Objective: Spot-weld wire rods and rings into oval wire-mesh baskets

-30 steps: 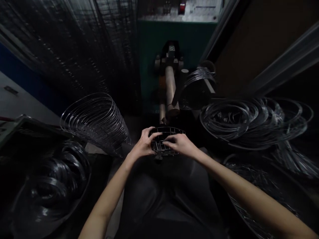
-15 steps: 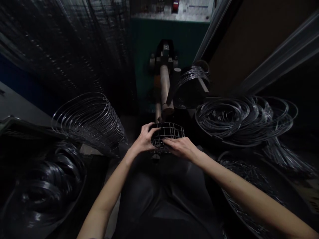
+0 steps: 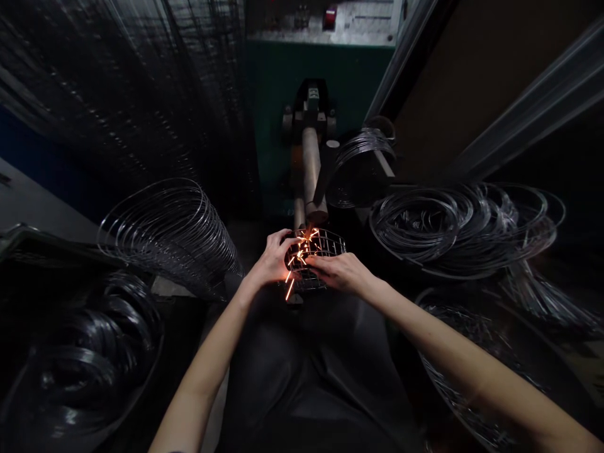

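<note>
A small round wire basket (image 3: 325, 242) sits under the tip of a welding arm (image 3: 309, 170) that reaches out from a green machine (image 3: 274, 94). My left hand (image 3: 272, 259) grips the basket's left side with curled fingers. My right hand (image 3: 343, 274) holds its near right side, fingers bent over the wires. Orange sparks (image 3: 298, 258) fly from the basket's rim between my hands, and some fall toward my dark apron (image 3: 306, 365).
A stack of wire rings (image 3: 165, 229) leans at the left. Loose wire hoops (image 3: 453, 226) lie in a pile at the right, with more below (image 3: 467, 371). Dark coiled wire (image 3: 80, 365) fills a tray at the lower left. Wire mesh panels (image 3: 117, 82) hang behind.
Sparks have burst out at the basket's rim under the welding arm. Both hands have stayed on the basket and shifted it slightly toward the arm.
</note>
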`<state>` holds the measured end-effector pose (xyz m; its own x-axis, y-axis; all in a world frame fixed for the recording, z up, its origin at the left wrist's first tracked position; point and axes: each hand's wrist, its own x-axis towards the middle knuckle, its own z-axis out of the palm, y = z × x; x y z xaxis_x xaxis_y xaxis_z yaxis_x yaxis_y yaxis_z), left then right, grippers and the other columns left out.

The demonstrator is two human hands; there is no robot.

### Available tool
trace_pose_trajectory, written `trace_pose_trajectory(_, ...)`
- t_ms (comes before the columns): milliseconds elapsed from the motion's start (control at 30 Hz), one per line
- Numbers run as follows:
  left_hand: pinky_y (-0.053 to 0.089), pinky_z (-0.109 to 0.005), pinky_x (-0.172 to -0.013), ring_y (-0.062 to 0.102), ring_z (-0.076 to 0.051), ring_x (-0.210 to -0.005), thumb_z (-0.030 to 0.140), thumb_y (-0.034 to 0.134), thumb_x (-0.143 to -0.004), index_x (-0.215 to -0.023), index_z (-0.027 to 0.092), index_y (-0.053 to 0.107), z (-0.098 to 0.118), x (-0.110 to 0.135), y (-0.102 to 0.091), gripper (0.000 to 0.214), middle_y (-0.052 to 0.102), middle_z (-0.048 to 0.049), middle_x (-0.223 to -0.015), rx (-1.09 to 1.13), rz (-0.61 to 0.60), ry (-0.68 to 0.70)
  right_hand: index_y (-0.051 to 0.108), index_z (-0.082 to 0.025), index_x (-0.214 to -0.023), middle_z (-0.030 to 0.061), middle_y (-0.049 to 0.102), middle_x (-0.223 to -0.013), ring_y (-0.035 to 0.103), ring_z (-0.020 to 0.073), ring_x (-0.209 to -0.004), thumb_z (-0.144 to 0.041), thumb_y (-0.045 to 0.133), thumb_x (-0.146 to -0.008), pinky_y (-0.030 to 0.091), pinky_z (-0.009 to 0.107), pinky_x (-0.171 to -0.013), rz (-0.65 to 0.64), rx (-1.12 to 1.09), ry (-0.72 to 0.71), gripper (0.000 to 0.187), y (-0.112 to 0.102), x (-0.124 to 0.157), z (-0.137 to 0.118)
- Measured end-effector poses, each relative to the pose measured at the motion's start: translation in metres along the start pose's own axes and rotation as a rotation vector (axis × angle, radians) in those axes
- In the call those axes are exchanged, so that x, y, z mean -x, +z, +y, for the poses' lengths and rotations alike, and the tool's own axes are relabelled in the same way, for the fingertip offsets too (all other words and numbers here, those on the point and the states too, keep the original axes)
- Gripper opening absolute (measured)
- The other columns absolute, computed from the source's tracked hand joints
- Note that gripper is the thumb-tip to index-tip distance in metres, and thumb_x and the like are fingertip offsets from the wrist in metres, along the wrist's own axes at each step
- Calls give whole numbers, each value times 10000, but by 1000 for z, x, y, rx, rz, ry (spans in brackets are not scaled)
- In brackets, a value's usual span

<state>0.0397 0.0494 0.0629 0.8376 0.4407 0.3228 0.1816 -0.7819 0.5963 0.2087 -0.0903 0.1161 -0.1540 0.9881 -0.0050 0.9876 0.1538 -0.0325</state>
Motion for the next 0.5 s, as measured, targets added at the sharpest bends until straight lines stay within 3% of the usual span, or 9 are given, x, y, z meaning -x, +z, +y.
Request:
trace_pose_trajectory(333, 353, -580, -1064, 344, -370, -1292, 438, 909, -425, -1257, 244, 499, -8, -19, -10, 948, 379, -126, -1347, 34, -22, -76, 615, -283, -1249, 25, 705, -1128, 696, 192, -888, -206, 467, -932, 497, 258, -673, 46, -114, 109, 358, 4, -10, 9)
trace_pose_trajectory(500, 329, -528, -1094, 358, -351, -1281, 455, 913, -404, -1238, 188, 516, -16, -32, -9, 962, 382, -152, -1342, 11, 0, -46, 653, -256, -1185, 31, 711, -1109, 677, 178, -936, -247, 479, -945, 501, 249, -742, 194, -248, 178, 297, 17, -14, 14)
